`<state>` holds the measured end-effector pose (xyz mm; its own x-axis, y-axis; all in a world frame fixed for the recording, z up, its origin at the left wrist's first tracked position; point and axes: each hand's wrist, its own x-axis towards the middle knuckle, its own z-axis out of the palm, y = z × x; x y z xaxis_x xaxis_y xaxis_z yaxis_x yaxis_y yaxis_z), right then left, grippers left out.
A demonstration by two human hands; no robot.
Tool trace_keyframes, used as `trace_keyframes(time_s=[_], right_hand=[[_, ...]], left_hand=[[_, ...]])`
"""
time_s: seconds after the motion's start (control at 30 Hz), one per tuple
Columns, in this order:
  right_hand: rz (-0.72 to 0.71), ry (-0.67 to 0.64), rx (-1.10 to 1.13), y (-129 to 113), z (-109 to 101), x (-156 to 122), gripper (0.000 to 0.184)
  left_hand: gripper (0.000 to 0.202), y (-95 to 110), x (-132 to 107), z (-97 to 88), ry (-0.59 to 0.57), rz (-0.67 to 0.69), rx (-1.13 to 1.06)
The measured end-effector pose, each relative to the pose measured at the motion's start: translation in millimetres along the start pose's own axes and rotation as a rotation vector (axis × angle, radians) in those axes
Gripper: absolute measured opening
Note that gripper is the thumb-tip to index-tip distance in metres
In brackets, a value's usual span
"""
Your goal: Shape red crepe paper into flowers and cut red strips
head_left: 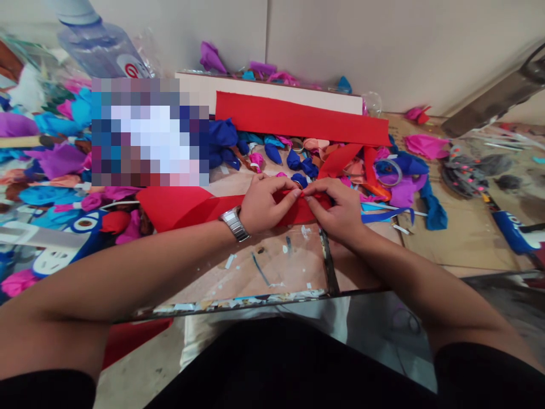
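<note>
A long red strip, thin like crepe paper or cloth, lies across the table in front of me. My left hand, with a metal watch at its wrist, pinches the strip's upper edge between thumb and fingertips. Close beside it, almost fingertip to fingertip, my right hand pinches the same edge. Part of the strip is hidden beneath both hands. Beyond them, another flat red strip rests over a pale board.
Crumpled blue pieces, along with purple and pink ones, crowd the far side and left. A large clear bottle stands at the back left. On the right are a roll of tape, cardboard and dark netting. The table edge runs before me.
</note>
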<state>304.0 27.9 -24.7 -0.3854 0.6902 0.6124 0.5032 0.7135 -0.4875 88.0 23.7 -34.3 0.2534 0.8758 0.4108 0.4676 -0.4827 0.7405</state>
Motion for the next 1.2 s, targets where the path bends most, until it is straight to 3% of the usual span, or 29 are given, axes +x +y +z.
trace_keyframes(time_s=[0.8, 1.2], right_hand=[[0.012, 0.035, 0.021, -3.9, -2.2, 0.8, 0.004], [-0.029, 0.079, 0.090, -0.3, -1.2, 1.3, 0.003]], left_hand=[[0.034, 0.2, -0.2, 0.2, -0.018, 0.003, -0.056], [0.048, -7.8, 2.3, 2.8, 0.076, 0.004, -0.185]])
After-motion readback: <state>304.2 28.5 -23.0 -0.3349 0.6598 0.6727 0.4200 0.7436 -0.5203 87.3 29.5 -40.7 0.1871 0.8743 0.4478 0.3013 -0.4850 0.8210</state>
